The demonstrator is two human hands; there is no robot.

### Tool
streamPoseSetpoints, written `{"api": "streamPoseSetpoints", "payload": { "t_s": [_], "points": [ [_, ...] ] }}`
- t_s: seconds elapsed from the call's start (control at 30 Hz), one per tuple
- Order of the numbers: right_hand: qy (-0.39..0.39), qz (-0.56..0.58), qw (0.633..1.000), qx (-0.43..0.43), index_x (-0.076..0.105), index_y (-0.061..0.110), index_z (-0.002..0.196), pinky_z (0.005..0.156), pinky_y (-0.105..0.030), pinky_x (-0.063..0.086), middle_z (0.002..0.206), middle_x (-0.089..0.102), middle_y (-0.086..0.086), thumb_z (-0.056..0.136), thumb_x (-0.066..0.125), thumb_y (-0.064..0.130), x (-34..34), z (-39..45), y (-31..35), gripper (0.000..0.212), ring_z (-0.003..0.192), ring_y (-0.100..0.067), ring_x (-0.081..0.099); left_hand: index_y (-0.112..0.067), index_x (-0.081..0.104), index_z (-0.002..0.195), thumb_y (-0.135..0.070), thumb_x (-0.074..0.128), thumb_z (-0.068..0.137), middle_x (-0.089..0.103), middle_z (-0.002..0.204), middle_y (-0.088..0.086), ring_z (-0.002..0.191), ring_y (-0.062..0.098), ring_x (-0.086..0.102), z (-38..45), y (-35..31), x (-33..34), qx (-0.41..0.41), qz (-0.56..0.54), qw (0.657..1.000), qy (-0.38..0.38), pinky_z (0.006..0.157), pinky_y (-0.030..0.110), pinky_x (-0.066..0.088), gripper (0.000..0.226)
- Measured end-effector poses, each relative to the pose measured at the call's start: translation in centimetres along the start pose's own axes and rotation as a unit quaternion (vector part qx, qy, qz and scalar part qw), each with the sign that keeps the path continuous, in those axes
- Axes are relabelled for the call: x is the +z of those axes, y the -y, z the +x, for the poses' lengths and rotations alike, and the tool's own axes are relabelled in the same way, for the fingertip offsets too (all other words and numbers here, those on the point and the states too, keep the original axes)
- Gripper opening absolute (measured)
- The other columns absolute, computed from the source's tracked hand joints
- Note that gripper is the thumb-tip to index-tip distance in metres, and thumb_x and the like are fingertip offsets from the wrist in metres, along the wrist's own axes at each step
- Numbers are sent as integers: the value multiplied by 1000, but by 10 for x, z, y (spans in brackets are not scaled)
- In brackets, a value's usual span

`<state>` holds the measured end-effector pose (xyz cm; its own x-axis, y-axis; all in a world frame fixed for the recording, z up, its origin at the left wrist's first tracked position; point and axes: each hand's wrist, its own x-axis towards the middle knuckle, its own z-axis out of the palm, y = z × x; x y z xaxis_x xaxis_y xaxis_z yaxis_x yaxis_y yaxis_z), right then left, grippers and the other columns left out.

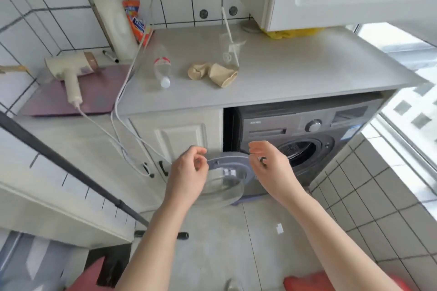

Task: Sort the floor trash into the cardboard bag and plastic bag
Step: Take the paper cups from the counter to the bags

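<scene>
On the grey countertop (295, 71) lie a clear plastic bottle (162, 71) with a white cap, two crumpled brown paper cups (214, 74), and a clear plastic cup (230, 51) with a white straw. A small white scrap (279, 228) lies on the floor tiles. My left hand (189, 169) and my right hand (268, 160) hover side by side in front of the open washing machine door (228, 168), below the counter. Their fingers are loosely curled and I see nothing in them. No bag is clearly in view.
The washing machine (307, 139) sits under the counter with its drum open. A hair dryer (71, 71) with a trailing cord, a tall white bottle (115, 19) and an orange pouch (136, 19) stand at the left. A black pole (71, 165) slants across. Red shapes (307, 281) show at the bottom edge.
</scene>
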<state>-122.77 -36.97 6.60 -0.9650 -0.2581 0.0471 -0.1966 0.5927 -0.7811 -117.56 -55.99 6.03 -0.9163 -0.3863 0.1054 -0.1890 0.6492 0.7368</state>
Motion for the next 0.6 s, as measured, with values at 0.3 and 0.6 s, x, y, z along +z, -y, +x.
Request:
{"api": "streamPoseSetpoints", "payload": {
  "t_s": [0.3, 0.6],
  "points": [
    [-7, -43, 998, -51, 53, 8, 125, 95, -30, 43, 124, 58, -7, 94, 52, 16, -3, 147, 17, 32, 114, -23, 55, -11, 59, 114, -6, 59, 84, 55, 116, 3, 104, 19, 56, 141, -9, 11, 74, 63, 995, -21, 87, 19, 36, 30],
    [-29, -136, 990, -36, 40, 7, 136, 101, -38, 33, 136, 43, -15, 90, 57, 24, 24, 263, 35, 51, 121, -37, 42, -8, 55, 125, -7, 62, 78, 53, 132, 10, 126, 30, 44, 292, -5, 18, 145, 114, 983, 5, 107, 31, 30, 47]
  ]
}}
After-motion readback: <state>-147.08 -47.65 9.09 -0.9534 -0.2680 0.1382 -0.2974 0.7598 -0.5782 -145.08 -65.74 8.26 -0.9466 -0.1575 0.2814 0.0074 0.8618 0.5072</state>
